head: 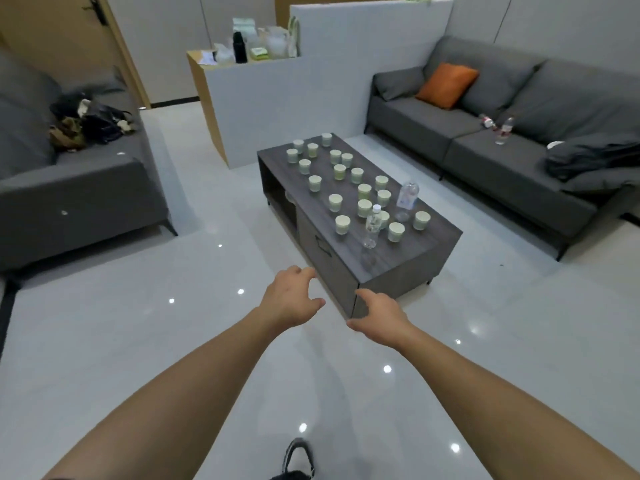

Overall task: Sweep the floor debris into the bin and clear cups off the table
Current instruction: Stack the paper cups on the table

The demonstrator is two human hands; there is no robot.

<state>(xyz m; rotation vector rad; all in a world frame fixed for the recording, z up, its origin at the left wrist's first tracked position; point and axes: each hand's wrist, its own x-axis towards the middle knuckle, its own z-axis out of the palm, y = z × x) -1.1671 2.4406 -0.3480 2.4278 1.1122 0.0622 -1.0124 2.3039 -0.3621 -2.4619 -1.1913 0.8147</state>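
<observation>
A dark wooden coffee table (408, 258) stands in the middle of the room with several pale green paper cups (342, 224) spread over its top. Two clear plastic bottles (372, 225) stand among the cups near its near end. My left hand (290, 299) and my right hand (379, 317) are stretched out in front of me, just short of the table's near corner. Both hands hold nothing and their fingers are apart. No bin, broom or floor debris shows in this view.
A grey sofa (485, 140) with an orange cushion (446, 84) and bottles runs along the right. Another grey sofa (69, 188) with bags stands at the left. A white counter (277, 109) with clutter sits behind the table. Glossy white floor (138, 341) surrounds me; my shoe (298, 459) shows below.
</observation>
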